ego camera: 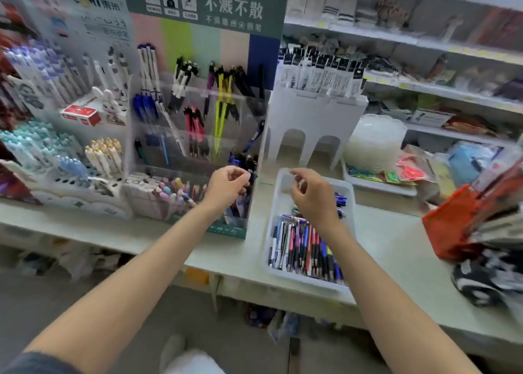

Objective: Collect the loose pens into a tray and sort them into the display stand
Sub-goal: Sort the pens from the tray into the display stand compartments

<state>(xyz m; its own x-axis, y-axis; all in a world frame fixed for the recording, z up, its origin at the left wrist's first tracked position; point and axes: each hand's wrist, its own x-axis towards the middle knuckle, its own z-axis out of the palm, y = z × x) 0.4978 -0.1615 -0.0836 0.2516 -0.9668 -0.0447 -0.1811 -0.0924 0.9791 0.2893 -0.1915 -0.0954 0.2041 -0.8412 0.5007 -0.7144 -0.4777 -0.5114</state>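
Between display stand (198, 124) and tray (268, 270) lies a narrow strip of bare counter (257, 232); the tray, full of loose pens (305, 250), sits near the counter's front edge. Left hand (227, 185) curls at the stand's lower right slot, blur hiding whether it holds a pen; right hand (311, 197) hovers over the tray, loosely curled, visibly empty.

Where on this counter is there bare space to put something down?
Bare counter lies between the white tray and the orange basket, and along the front edge left of the display stand. The tray's far end looks bare too. Crowded: pens fill the tray's near half, and the stand is packed.
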